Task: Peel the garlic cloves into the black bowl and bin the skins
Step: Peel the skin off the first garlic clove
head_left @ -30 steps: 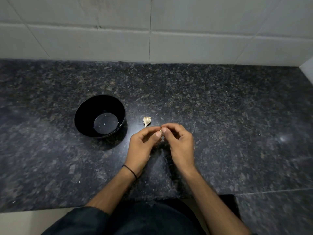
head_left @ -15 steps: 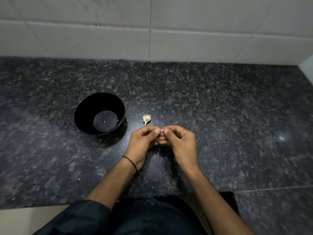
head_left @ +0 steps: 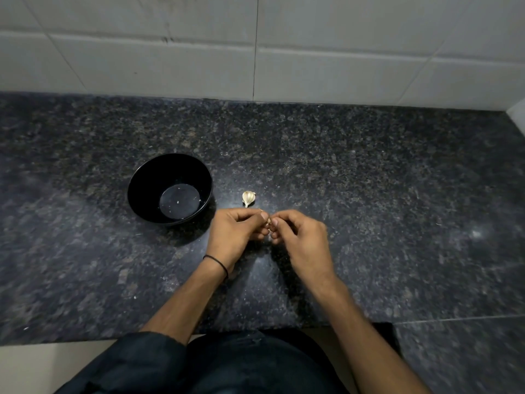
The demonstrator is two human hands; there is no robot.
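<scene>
My left hand and my right hand meet fingertip to fingertip over the dark granite counter, and both pinch a small garlic clove that is mostly hidden between the fingers. A second, unpeeled garlic clove lies on the counter just beyond my hands. The black bowl stands to the left of that clove, with only a few tiny specks on its bottom. No bin is in view.
The granite counter runs back to a white tiled wall. A wall corner shows at the far right. The counter's front edge lies just ahead of my dark-clothed lap.
The hands stay joined on the clove and have curled a little closer together; the view has shifted slightly. The bowl and the loose clove have not moved.
</scene>
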